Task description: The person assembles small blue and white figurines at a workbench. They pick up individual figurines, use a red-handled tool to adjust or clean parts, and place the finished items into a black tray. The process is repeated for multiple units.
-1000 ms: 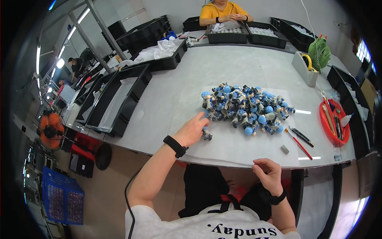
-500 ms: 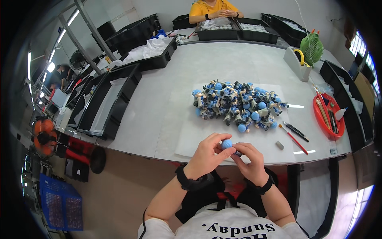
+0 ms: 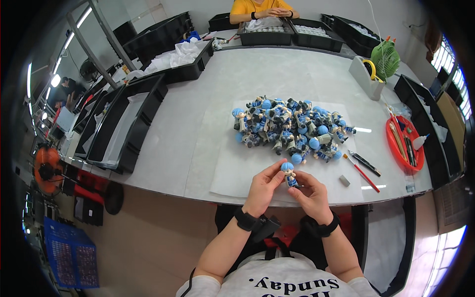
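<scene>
A small toy figurine with a blue head (image 3: pixel 287 173) is held upright between both hands near the table's front edge. My left hand (image 3: pixel 262 187) grips it from the left with thumb and fingers. My right hand (image 3: pixel 309 192) pinches its lower body from the right. Just beyond the hands lies a heap of several similar blue-headed figurines (image 3: pixel 289 128) on a white paper sheet (image 3: pixel 232 168).
A red-handled brush and a black pen (image 3: pixel 363 166) lie right of the heap, with a small grey eraser (image 3: pixel 344 180). A red round tray (image 3: pixel 404 143) with tools sits at the right. Black bins (image 3: pixel 123 128) line the left edge; another person (image 3: pixel 262 7) sits across.
A second ago my left hand reached to the heap while my right hand stayed below the table edge. Both hands have since come together over the front edge, holding one figurine.
</scene>
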{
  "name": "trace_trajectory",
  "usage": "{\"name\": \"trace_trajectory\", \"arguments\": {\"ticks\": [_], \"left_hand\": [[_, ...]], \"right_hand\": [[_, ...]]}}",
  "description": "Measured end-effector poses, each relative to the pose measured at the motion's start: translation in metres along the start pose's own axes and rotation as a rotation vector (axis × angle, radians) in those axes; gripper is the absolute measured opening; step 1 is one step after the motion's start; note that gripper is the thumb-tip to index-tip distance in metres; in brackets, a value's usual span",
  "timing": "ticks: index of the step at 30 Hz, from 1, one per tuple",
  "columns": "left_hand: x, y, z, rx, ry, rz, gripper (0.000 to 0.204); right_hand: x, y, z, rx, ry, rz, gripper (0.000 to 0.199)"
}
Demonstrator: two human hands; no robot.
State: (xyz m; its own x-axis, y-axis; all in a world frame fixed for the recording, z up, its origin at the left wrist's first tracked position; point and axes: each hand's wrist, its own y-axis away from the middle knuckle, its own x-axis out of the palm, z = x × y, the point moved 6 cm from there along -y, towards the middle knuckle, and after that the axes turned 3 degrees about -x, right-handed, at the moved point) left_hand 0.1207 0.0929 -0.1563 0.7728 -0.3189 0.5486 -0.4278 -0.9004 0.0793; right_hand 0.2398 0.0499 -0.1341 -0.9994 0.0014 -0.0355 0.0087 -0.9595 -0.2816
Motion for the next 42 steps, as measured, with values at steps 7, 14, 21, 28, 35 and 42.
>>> {"name": "trace_trajectory", "arguments": {"ticks": [7, 14, 21, 28, 35, 42], "left_hand": [[-0.004, 0.003, 0.001, 0.031, 0.006, -0.013, 0.035], [-0.003, 0.000, 0.002, 0.019, 0.004, -0.030, 0.034], [-0.003, 0.001, 0.002, -0.022, -0.021, -0.020, 0.033], [-0.004, 0.000, 0.001, -0.006, -0.041, -0.040, 0.031], [-0.005, 0.004, 0.000, -0.036, -0.023, -0.075, 0.029], [0.000, 0.003, 0.000, -0.056, -0.021, -0.033, 0.028]], "right_hand": [[0.001, 0.000, -0.001, 0.022, 0.038, 0.015, 0.042], [0.000, 0.001, -0.003, 0.043, -0.017, -0.004, 0.043], [0.000, 0.002, -0.005, 0.030, 0.009, -0.004, 0.040], [-0.001, 0.003, -0.004, 0.030, 0.049, -0.011, 0.039], [-0.039, 0.006, 0.051, -0.195, 0.505, -0.082, 0.028], [-0.145, -0.008, 0.049, -0.001, 1.226, 0.055, 0.014]]}}
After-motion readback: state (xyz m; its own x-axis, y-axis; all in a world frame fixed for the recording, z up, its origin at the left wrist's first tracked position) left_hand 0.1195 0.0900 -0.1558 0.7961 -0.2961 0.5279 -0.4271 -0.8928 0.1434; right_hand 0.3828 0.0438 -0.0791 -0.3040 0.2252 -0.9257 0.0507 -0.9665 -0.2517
